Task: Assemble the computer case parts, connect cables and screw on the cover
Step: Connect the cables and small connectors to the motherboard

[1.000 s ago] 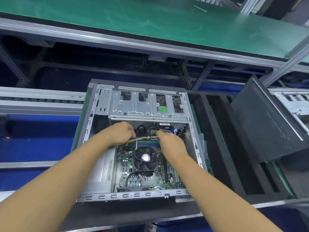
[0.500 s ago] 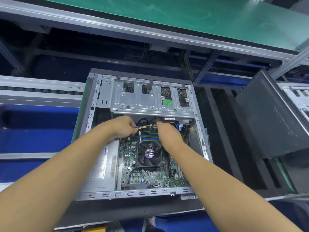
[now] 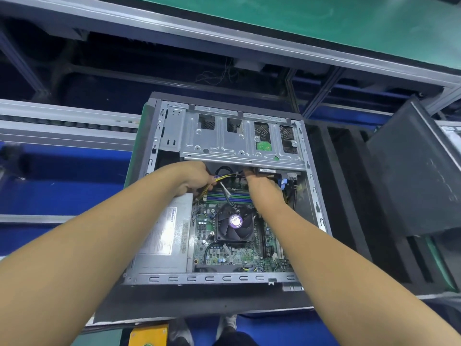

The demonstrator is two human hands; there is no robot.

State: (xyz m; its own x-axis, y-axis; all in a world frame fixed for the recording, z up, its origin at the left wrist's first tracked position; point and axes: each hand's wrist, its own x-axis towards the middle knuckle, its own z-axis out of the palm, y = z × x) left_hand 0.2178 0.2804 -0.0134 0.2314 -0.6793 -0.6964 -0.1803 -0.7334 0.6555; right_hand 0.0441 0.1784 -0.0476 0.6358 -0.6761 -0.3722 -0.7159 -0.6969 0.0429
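An open computer case (image 3: 159, 136) lies flat in front of me with its motherboard (image 3: 224, 255), black CPU fan (image 3: 235, 224) and grey power supply (image 3: 164, 236) showing. A silver drive cage (image 3: 224, 141) spans its far end. My left hand (image 3: 192, 179) grips a bundle of yellow and purple cables (image 3: 223, 177) just below the cage. My right hand (image 3: 263, 187) reaches under the cage edge at the cables' far end; its fingertips are hidden, so I cannot tell what they hold.
A black side cover (image 3: 414, 176) leans tilted at the right, over a black foam tray (image 3: 349, 196). Conveyor rails (image 3: 62, 126) run at the left. A green bench top (image 3: 324, 23) crosses the back. A yellow object (image 3: 147, 335) sits at the bottom edge.
Both hands have moved a little farther up into the case towards the drive cage, and the left hand has drawn the cable bundle left. The camera has tilted down.
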